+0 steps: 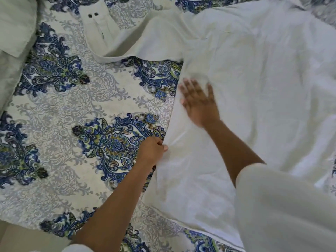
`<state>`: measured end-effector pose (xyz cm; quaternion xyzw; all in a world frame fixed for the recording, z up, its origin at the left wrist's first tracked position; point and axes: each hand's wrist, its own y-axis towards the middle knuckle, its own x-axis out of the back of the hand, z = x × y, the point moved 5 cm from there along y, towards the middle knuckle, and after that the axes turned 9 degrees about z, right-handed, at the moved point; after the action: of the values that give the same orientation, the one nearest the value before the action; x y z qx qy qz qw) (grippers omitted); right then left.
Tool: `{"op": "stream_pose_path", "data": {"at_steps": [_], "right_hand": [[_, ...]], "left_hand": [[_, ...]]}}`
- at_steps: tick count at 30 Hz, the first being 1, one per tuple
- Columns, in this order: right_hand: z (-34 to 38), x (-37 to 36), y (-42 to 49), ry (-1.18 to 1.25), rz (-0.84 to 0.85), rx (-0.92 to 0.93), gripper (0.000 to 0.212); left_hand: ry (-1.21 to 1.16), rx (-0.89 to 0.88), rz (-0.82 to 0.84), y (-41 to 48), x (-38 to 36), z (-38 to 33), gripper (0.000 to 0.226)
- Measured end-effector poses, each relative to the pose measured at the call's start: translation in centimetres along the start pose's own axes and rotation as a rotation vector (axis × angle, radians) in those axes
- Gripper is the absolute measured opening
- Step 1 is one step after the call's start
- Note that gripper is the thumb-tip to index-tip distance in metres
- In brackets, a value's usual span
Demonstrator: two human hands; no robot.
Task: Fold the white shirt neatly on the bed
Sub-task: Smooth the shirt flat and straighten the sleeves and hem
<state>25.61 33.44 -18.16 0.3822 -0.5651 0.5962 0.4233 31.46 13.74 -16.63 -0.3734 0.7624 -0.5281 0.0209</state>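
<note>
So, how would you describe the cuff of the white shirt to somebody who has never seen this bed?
On the bed cover with blue paisley print, the white shirt lies spread over the right side. Its sleeve stretches left near the top of the view and ends in the cuff. Only the cuff carries two dark buttons.

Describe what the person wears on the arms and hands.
The left hand and the right hand are bare: no gloves, no watch or bracelet in view. A loose white right sleeve leaves the forearm uncovered; the left sleeve, also white, barely shows at the lower edge.
</note>
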Motion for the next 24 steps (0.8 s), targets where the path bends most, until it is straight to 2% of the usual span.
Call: {"op": "stream_pose_path", "data": {"at_steps": [4,6,9,11,13,15,16,19,20,22,24], "right_hand": [[-5.1,3.2,4.6,0.102,0.034,-0.242,0.052],[-3.9,3.8,4.0,0.201,0.019,-0.291,0.052],[2.6,1.0,-1.5,0.122,0.028,-0.064,0.061],[2.3,-0.9,-5.0,0.093,-0.003,-0.051,0.055],[-0.6,-1.5,-6.2,0.176,-0.06,-0.268,0.051],[-0.9,-1.6,-6.7,0.251,-0.036,-0.461,0.052],[0.3,-1.7,-7.0,0.259,-0.029,-0.458,0.053],[4.8,-2.7,-9.8,0.168,-0.015,-0.204,0.05],[4.5,-3.1,-11.0,0.165,-0.018,-0.204,0.05],[2.5,-3.9,-12.9,0.247,0.002,-0.353,0.051],[2.2,-4.1,-14.1,0.314,0.02,-0.502,0.053]], "left_hand": [[-0.135,-0.002,0.06,-0.1,0.1,0.1,0.019],[-0.238,0.009,0.094,-0.9,0.3,0.7,0.02],[-0.097,0.092,0.227,-3.7,-0.6,3.9,0.035],[-0.097,0.16,0.264,-5.4,-1.1,6.6,0.037],[-0.19,0.204,0.246,-6.3,-1.0,8.4,0.028],[-0.227,0.231,0.239,-6.7,-0.8,8.9,0.016],[-0.243,0.232,0.241,-6.8,-0.8,8.9,0.013],[-0.284,0.268,0.238,-7.7,-0.7,8.8,0.019],[-0.28,0.286,0.237,-7.8,-0.6,8.9,0.018],[-0.213,0.318,0.257,-8.1,-0.5,8.8,0.013],[0.098,0.321,0.232,-8.3,-0.5,8.0,0.024]]}}
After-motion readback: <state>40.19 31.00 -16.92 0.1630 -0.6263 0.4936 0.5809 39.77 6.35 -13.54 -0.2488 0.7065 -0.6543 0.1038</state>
